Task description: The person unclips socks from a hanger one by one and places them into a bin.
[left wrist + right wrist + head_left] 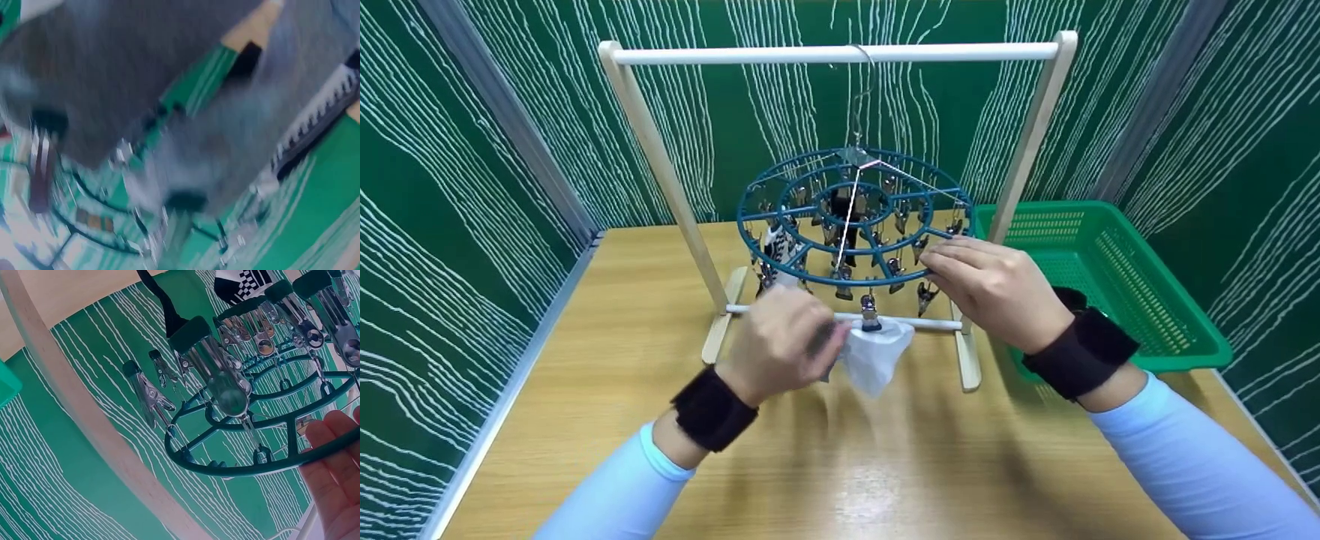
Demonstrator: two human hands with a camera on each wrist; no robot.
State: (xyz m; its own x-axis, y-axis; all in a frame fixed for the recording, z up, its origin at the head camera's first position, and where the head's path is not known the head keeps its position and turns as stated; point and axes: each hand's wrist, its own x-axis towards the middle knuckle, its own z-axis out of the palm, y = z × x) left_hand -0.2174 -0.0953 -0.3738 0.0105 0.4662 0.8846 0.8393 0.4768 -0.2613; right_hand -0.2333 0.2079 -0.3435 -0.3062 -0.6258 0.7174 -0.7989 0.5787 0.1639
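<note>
At the centre of the head view I see a round clip hanger [855, 217] of teal plastic, smooth and slightly glossy, its ring [247, 464] looking moulded in the right wrist view. Its clips [222, 379] are bright metal, polished enough to mirror, with teal plastic grips. The rack [840, 54] around it is pale, smooth, matt wood with a white crossbar. Below the ring hangs a white cloth [876, 358], soft and matt. My bench [840, 465] is light wood-grain laminate with a faint sheen. At right, the basket [1117, 262] is green plastic mesh. Both wrists carry black fabric straps [711, 409].
</note>
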